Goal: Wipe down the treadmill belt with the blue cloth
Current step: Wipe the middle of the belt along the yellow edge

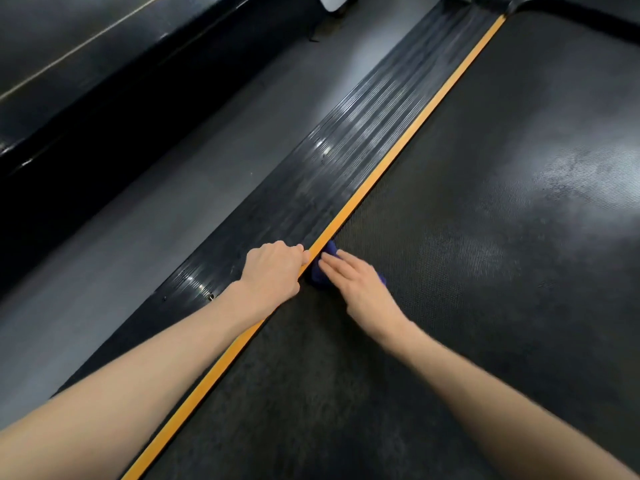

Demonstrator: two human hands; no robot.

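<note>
The black textured treadmill belt [485,220] fills the right half of the view. A small blue cloth [320,277] lies on the belt right against the orange edge strip [408,133]. My right hand [356,284] presses flat on the cloth with straight fingers, covering most of it. My left hand [273,268] rests on the ribbed side rail [332,161], its fingers curled over the orange strip just beside the cloth.
Grey floor [145,220] runs along the left of the rail. Beyond it stands another black machine base [86,98]. The black front housing of the treadmill [571,8] closes the belt at the top right.
</note>
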